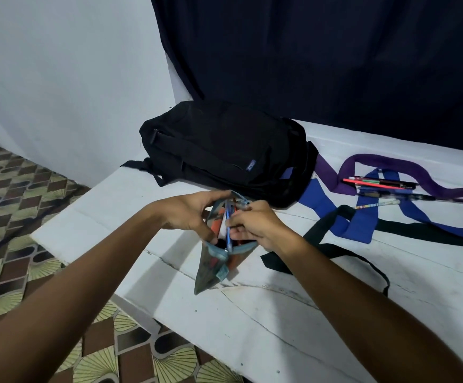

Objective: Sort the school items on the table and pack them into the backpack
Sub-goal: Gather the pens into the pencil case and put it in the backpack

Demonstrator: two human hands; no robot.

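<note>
A patterned blue-grey pencil pouch (211,269) hangs over the white table (252,322), its mouth held apart. My left hand (189,214) grips the pouch's left rim. My right hand (255,225) pinches a blue pen (228,228) that stands in the pouch's mouth, with its fingers also against the right rim. A black backpack (219,147) lies flat behind the pouch, zipped as far as I can tell. Several pens and pencils (379,186) lie loose at the right.
Purple (407,164), blue (343,230) and black (332,247) fabric straps trail across the right half of the table. A dark curtain hangs behind. The table's left edge drops to a patterned tiled floor (17,217).
</note>
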